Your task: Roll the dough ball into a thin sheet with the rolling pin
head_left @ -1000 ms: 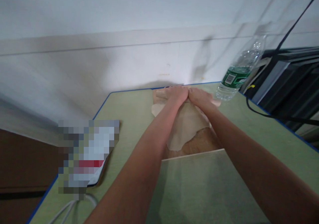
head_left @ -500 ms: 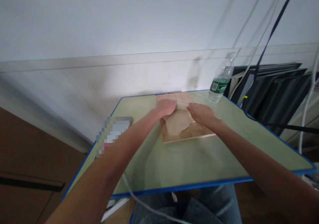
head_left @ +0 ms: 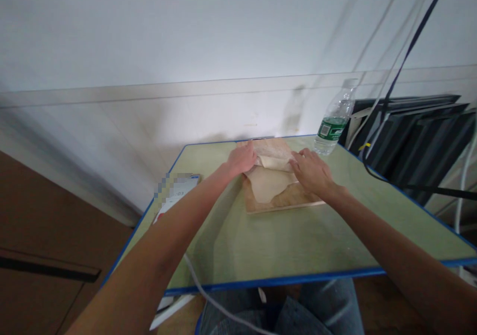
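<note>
A thin pale sheet, apparently dough (head_left: 270, 183), lies on a wooden board (head_left: 283, 205) with its far part turned into a roll (head_left: 274, 163). Whether a rod is inside the roll, I cannot tell. My left hand (head_left: 241, 157) is closed at the left end of the roll, its fingers curled. At the right end, my right hand (head_left: 313, 170) has its thumb and fingertips bent onto the roll. Toward me the sheet stays flat with an uneven edge, and the board's bare wood shows beside it.
The board rests on a pale green table (head_left: 276, 248) with blue edging, against a wall. A clear bottle (head_left: 331, 128) with a green label stands at the back right. A phone (head_left: 179, 193) lies left, partly blurred. Dark folders (head_left: 413, 136) and cables are at the right.
My hands have moved a little apart, so more of the roll shows between them. The roll sits slightly nearer me. The view has shifted slightly.
</note>
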Motion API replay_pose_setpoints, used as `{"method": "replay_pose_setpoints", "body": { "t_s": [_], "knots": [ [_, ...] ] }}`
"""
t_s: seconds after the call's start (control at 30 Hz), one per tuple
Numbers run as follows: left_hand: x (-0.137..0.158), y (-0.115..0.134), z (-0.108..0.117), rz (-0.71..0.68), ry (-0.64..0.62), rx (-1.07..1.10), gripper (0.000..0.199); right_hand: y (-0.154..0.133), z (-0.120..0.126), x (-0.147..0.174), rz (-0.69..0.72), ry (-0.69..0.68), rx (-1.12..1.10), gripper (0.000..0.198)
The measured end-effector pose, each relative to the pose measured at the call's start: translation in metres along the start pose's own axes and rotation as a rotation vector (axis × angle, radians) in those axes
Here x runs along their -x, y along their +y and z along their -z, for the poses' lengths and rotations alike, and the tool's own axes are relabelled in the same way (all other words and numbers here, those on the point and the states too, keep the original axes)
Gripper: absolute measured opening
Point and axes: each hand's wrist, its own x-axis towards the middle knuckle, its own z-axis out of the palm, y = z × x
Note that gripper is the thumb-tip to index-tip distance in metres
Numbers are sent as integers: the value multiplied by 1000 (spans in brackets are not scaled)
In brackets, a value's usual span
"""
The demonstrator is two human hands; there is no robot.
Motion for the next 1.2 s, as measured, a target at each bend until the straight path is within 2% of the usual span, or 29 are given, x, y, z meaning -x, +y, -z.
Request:
{"method": "replay_pose_setpoints", "body": {
  "t_s": [0.13,0.3,0.5,0.77,0.97,1.07,1.2],
  "knots": [
    [-11,-5,-13,-79,10,31,48,2,-11,-3,-1,-39,-29,49],
    [-28,-9,-22,-179,38,15,51,6,-11,-11,-8,-122,-103,51],
    [-44,-1,-20,-84,-22,19,51,20,-22,-33,11,-195,-136,53],
    [-64,-2,-24,-60,-67,115,51,42,-50,-53,116,-83,-191,51],
    [-80,-3,-24,-59,-98,150,50,43,-45,-79,142,-193,-189,49],
    [-84,-1,-21,-45,-111,129,48,45,-44,-87,131,-234,-122,45],
    [-84,2,-18,-25,-125,94,49,48,-43,-89,113,-227,82,37]
  ]
}}
